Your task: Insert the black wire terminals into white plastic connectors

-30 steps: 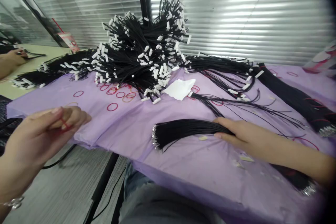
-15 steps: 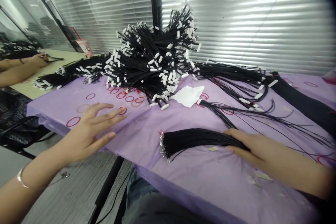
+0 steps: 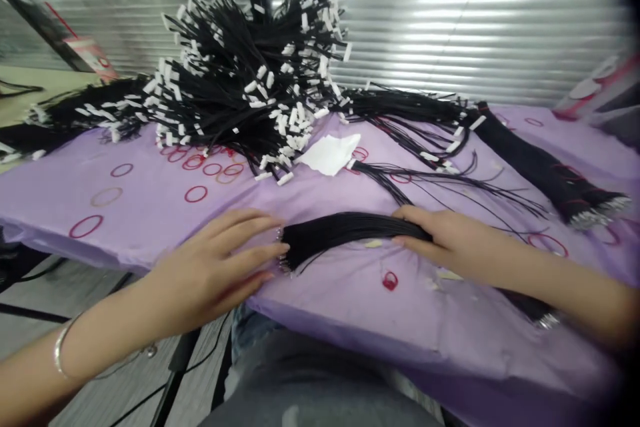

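1. The purple cover (image 3: pixel 325 307) spreads before you, its front edge running just above your lap (image 3: pixel 325 387).
2. The cable pile (image 3: pixel 240 87), black with white connectors, blocks the back left, in front of the blinds (image 3: pixel 415 13).
3. At back right, the far bundle (image 3: pixel 530 160) slants toward the right edge.
4. Loose wires (image 3: pixel 450 177) stretch across behind your right hand (image 3: pixel 445 237).
5. That hand is narrowed around the near bundle (image 3: pixel 345 230), whose metal-tipped left end lies near the front edge.
6. Your left hand (image 3: pixel 225 257), fingers extended and slightly apart, is at those tips; whether it touches, I cannot tell.
7. The white paper (image 3: pixel 330 153) lies beside the pile.
8. Bands (image 3: pixel 196 194) scatter leftward; one red clump (image 3: pixel 390 280) sits between near bundle and front edge.
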{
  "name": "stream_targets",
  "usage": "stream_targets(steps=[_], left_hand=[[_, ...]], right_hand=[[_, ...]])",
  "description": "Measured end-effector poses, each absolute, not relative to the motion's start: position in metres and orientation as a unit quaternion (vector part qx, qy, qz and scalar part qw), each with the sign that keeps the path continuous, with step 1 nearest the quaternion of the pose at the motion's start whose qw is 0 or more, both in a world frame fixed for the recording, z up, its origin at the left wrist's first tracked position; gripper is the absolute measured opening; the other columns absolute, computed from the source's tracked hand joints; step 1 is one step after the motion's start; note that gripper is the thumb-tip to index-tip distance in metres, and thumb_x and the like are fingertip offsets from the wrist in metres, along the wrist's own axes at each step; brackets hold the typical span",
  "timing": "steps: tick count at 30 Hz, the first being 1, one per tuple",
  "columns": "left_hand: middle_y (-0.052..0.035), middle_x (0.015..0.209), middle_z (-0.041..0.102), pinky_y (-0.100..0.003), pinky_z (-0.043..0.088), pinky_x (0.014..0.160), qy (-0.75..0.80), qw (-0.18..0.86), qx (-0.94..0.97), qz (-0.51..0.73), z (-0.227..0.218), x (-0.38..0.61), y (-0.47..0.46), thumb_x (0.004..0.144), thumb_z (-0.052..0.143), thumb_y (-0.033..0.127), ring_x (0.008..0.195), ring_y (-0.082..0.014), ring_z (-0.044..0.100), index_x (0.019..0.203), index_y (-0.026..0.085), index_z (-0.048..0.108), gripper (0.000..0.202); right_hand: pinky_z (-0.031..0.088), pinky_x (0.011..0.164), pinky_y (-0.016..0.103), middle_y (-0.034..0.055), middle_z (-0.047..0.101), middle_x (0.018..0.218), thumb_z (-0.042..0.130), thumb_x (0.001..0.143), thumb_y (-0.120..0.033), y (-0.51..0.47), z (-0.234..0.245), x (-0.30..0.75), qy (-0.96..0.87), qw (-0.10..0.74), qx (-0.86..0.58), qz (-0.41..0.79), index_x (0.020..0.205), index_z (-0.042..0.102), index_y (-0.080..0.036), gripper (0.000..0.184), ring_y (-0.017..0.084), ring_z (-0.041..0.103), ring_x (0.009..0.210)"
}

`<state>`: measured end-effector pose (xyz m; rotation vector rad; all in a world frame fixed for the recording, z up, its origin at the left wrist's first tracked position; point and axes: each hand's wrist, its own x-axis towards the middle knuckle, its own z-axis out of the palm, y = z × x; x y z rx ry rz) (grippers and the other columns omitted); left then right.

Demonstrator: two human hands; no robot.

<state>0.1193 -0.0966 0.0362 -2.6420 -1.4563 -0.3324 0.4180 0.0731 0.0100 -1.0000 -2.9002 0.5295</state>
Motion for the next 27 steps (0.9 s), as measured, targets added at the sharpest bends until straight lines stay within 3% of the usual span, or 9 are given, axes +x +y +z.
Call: stream_targets(steps=[4,7,14,18,20,23,25,27], left_hand=[[-0.0103,0.102,0.065,-0.037,0.049,0.082,-0.370,0.082,-0.919,-0.104,0.047,0.170,-0.068,0.091,0.038,0.012,0.093,-0.0231,0.058,0.105,0.012,0.062,0.028],[-0.0079,0.091,0.066,-0.037,0.049,0.078,-0.342,0.057,-0.935,-0.077,0.045,0.208,-0.037,0.091,0.041,0.016,0.088,-0.0234,0.059,0.097,0.015,0.066,0.026],[-0.0095,0.084,0.064,-0.033,0.046,0.078,-0.262,-0.008,-0.962,-0.072,0.014,0.232,-0.007,0.087,0.047,0.012,0.082,-0.0196,0.056,0.087,0.012,0.064,0.017],[-0.0090,0.086,0.063,-0.033,0.045,0.078,-0.255,-0.038,-0.962,-0.084,0.022,0.225,-0.018,0.085,0.047,0.010,0.079,-0.0195,0.054,0.086,0.011,0.062,0.015],[-0.0089,0.088,0.064,-0.030,0.046,0.080,-0.261,-0.096,-0.952,-0.128,0.029,0.218,-0.017,0.086,0.049,0.011,0.082,-0.0185,0.055,0.086,0.011,0.062,0.013],[-0.0064,0.087,0.066,-0.023,0.046,0.077,-0.265,-0.242,-0.899,-0.250,0.038,0.200,0.000,0.085,0.053,0.012,0.082,-0.0135,0.058,0.084,0.012,0.061,0.008],[-0.0036,0.080,0.064,-0.022,0.045,0.064,-0.313,-0.297,-0.826,-0.364,0.040,0.183,0.020,0.081,0.060,0.017,0.071,-0.0112,0.057,0.081,0.013,0.062,0.004],[-0.0006,0.074,0.061,-0.023,0.045,0.066,-0.342,-0.365,-0.700,-0.510,0.036,0.165,0.041,0.077,0.066,0.019,0.069,-0.0106,0.057,0.081,0.014,0.060,0.009]], right_hand=[[0.040,0.056,0.024,0.0026,0.063,0.074,0.041,0.089,-0.044,0.071,0.017,0.414,-0.926,-0.038,-0.328,0.183,0.105,0.051,-0.021,0.030,0.016,0.058,0.063],[0.036,0.054,0.022,0.0008,0.061,0.071,0.042,0.088,-0.041,0.070,0.020,0.414,-0.928,-0.024,-0.320,0.189,0.100,0.051,-0.021,0.025,0.014,0.056,0.061],[0.032,0.050,0.022,-0.0011,0.061,0.067,0.045,0.085,-0.034,0.071,0.015,0.415,-0.924,-0.013,-0.330,0.195,0.097,0.053,-0.022,0.018,0.014,0.056,0.058],[0.039,0.053,0.025,0.0001,0.063,0.073,0.046,0.084,-0.037,0.068,0.014,0.423,-0.914,-0.008,-0.333,0.233,0.099,0.055,-0.024,0.022,0.016,0.058,0.062],[0.046,0.061,0.029,0.0042,0.064,0.091,0.045,0.085,-0.045,0.069,0.022,0.428,-0.927,0.012,-0.313,0.207,0.103,0.056,-0.025,0.028,0.019,0.061,0.075],[0.042,0.090,0.040,0.0116,0.049,0.124,0.047,0.083,-0.048,0.075,0.048,0.423,-0.947,0.162,-0.276,0.024,0.108,0.056,-0.023,0.037,0.028,0.052,0.108],[0.039,0.093,0.042,0.0114,0.051,0.120,0.048,0.084,-0.046,0.082,0.070,0.403,-0.943,0.203,-0.265,-0.011,0.104,0.057,-0.023,0.032,0.028,0.051,0.109],[0.047,0.078,0.037,0.0082,0.062,0.100,0.050,0.083,-0.047,0.092,0.086,0.371,-0.942,0.153,-0.284,0.096,0.100,0.057,-0.024,0.030,0.022,0.060,0.087]])
